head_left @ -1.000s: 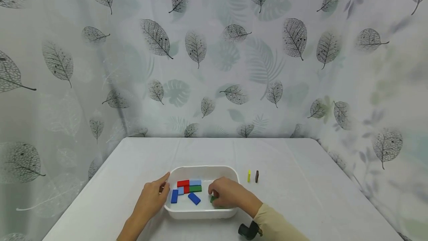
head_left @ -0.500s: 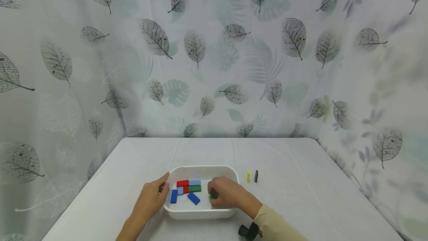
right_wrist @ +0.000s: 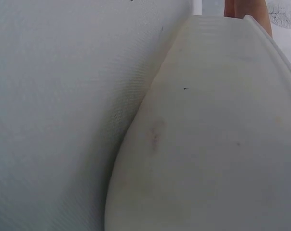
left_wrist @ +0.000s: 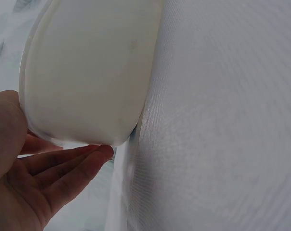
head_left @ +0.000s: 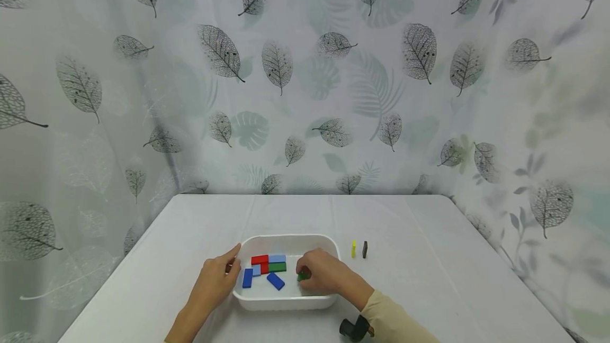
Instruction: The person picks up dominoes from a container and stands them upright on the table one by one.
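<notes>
Right hand (head_left: 324,271) pinches a green block (head_left: 302,276) inside the right end of the white plastic tray (head_left: 286,305); more green shows than a second ago, suggesting grip adjustment. Left hand (head_left: 214,279), fingers extended, touches the tray's left end.

Leaf-print curtain (head_left: 305,89) behind a white table (head_left: 419,279)

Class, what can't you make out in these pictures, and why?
Head view: most of the held green block, covered by the right hand.
Head view: the beige sleeve, cut off by the bottom edge.
Both wrist views: the inside of the white tray, hidden by its outer wall.
</notes>
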### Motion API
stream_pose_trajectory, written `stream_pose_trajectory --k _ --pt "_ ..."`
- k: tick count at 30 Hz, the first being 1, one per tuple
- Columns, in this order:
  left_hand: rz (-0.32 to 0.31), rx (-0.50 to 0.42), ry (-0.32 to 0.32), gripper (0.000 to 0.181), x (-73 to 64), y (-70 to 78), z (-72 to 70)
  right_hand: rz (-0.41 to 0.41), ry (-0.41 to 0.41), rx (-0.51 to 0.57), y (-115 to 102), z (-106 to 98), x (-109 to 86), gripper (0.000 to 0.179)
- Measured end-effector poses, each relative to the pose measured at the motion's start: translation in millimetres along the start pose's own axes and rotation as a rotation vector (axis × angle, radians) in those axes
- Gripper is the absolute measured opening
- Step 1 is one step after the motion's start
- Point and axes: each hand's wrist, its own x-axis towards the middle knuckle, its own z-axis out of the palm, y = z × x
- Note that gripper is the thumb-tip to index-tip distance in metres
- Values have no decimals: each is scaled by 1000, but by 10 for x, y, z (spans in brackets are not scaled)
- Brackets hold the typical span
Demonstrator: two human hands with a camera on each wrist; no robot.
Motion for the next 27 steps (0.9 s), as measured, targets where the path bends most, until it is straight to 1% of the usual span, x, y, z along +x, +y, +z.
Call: stream_pose_trajectory --k 7,15,19,24,27 --pt "-3 -10 -6 43 -5 -2 -15 15 32 47 -22 -13 -17 21" --pt "-4 -4 -11 43 0 -1 -10 -11 78 75 -39 -28 -51 18" --pt "-7 -3 -16 43 0 -1 -4 -31 119 93 -42 -42 -78 18" --pt "-12 -4 -19 43 -3 6 -10 -86 184 83 -45 -83 -119 19" --pt "-7 -5 -16 43 5 10 -20 -98 230 85 -40 -120 -137 19"
